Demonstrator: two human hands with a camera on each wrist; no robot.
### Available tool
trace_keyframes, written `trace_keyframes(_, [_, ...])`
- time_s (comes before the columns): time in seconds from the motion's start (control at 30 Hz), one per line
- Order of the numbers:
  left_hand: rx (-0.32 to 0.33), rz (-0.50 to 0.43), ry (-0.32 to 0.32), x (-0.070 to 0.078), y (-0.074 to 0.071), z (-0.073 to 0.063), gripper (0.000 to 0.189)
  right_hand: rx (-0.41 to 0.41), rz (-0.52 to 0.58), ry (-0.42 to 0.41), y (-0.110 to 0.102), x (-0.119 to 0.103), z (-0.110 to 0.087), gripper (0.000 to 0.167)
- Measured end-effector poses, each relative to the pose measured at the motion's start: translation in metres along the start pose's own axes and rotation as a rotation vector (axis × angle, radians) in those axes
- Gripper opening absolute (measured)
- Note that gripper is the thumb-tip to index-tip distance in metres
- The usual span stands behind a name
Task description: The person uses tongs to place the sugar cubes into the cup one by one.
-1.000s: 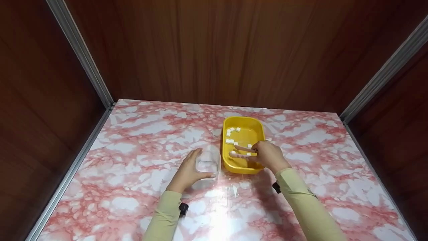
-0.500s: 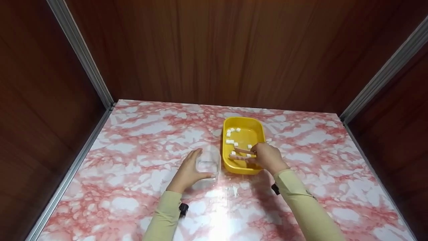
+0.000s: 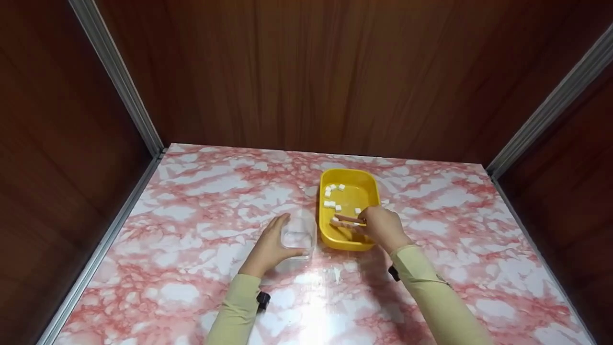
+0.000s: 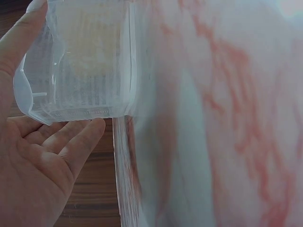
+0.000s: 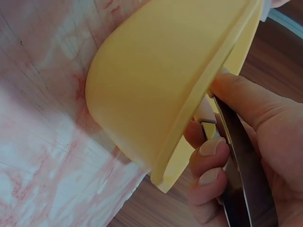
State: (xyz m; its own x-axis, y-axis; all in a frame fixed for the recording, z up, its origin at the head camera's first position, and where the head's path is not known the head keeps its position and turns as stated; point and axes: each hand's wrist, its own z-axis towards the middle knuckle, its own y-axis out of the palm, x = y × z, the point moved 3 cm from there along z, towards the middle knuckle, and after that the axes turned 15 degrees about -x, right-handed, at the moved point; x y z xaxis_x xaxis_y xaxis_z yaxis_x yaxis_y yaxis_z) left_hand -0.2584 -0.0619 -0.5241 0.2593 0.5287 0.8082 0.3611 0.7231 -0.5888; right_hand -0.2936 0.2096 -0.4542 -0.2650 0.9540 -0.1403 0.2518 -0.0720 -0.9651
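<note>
Yellow tray (image 3: 347, 246) walls leave passage only above.

Head view: my right grip (image 3: 383, 226) covers the handles of the tongs (image 3: 349, 219)! Tips touching that white cube (image 3: 334, 220)? Too small to tell! Right wrist: the yellow tub (image 5: 142, 80) hides those tips! Left wrist: top edge crops the clear plastic container (image 4: 90, 56)!

A clear plastic container (image 3: 298, 235) stands upright just left of a rounded yellow tub (image 3: 354, 194), where small white cubes (image 3: 330, 204) lie scattered, mostly toward its left side, and brownish-tipped tongs (image 3: 348, 219) point leftward, arms slightly parted
</note>
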Motion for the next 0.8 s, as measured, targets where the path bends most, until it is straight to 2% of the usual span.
trace_keyframes(0.17, [0.000,0.001,0.006,0.0000,0.0007,-0.0013,0.108,0.022,-0.023,-0.006,0.0024,0.0016,-0.0008,0.018])
trace_keyframes(0.8, [0.004,-0.012,0.017,0.0007,0.0006,-0.0019,0.109,0.066,0.003,-0.022,0.0003,0.0079,-0.0071,0.018])
